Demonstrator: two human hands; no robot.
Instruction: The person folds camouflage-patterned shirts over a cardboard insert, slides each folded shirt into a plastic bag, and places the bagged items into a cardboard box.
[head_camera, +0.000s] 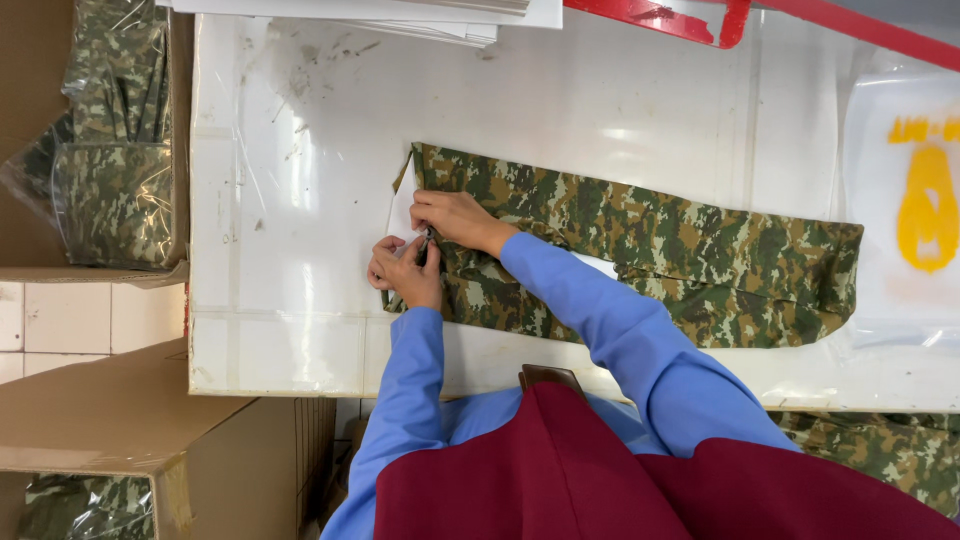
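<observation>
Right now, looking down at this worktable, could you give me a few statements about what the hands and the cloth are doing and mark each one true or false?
1. Both hands are at one end of the camouflage garment. True.
2. The garment hangs off the table. False: it lies flat on the white table.
3. The left hand and right hand are close together, fingers pinching the cloth at its edge. True.
4. The sleeves are red. False: they are blue; the apron is dark red.
5. More camouflage cloth in clear bags sits beside the table. True.
6. The cardboard box stands on the table. False: it stands below the table edge.
</observation>
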